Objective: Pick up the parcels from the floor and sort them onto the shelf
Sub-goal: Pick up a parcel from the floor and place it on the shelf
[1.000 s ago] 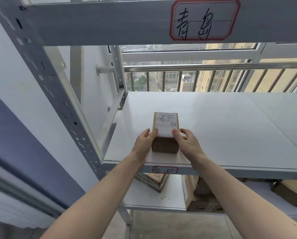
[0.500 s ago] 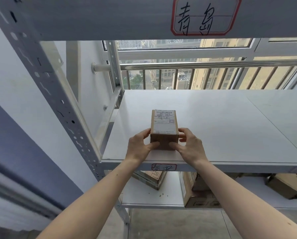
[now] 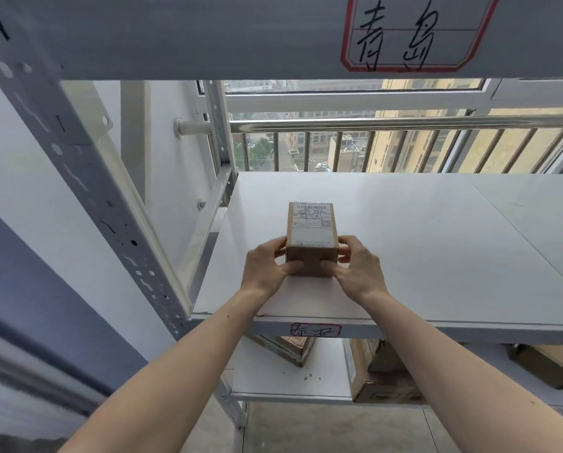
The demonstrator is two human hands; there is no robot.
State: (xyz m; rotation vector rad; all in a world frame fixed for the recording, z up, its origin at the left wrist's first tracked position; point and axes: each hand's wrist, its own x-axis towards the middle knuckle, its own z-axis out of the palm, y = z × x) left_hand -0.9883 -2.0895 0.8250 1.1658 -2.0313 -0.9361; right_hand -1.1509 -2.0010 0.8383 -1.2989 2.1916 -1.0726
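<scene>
Since a second ago both thumbs have come round from the top of the small brown cardboard parcel [image 3: 311, 238] to its near face, and the parcel now sits flat on the white shelf board [image 3: 437, 243] with its white printed shipping label facing up. It lies toward the board's left end, nearer the front edge than the back, its long sides running front to back. On its left, the left hand [image 3: 267, 268] grips it, thumb pressed on the near brown face and fingers curled against the left side. Opposite, the right hand [image 3: 358, 268] grips it the same way, thumb on the near face just beside the other thumb and fingers curled against the right side. Below the parcel, on the board's front edge, sits a small red-bordered label with handwritten characters [image 3: 315, 329]. A larger red-bordered handwritten label [image 3: 415, 32] is stuck to the grey beam [image 3: 175, 37] of the shelf above. At the left front corner a perforated grey metal upright [image 3: 87, 178] carries the shelves. On the lower white shelf [image 3: 290, 384] stand several brown cardboard boxes: one [image 3: 293, 349] under the label, a taller one [image 3: 381, 374] to its right and another [image 3: 548, 367] toward the right end. Behind the shelf, a steel handrail with vertical bars [image 3: 371, 125] crosses the window.
</scene>
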